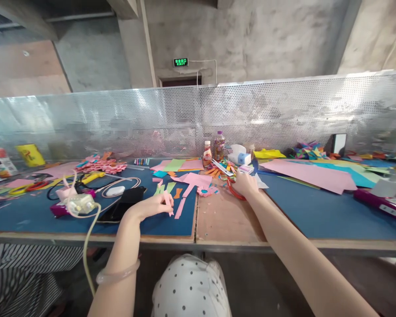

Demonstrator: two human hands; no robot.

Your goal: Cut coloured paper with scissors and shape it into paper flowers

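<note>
While the left hand (155, 204) is pinching a small pink paper strip (169, 206) over the blue mat (36, 211), the right hand (246, 184) is gripping red-handled scissors (229, 178) — blades pointing up-left toward the paper scraps (198, 180). Doing this well likely means bringing the strip to the blades, keeping it taut, cutting slowly. Left fingers are closing together on the strip; right fingers are curling through the handle loops — blades seem parted, hard to tell. A phone (123, 202) is lying just beside the left hand.

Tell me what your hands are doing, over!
Left hand pinching thin pink paper strip. Right hand gripping red-handled scissors, blades open. Loose coloured paper scraps scattered between hands.
</note>
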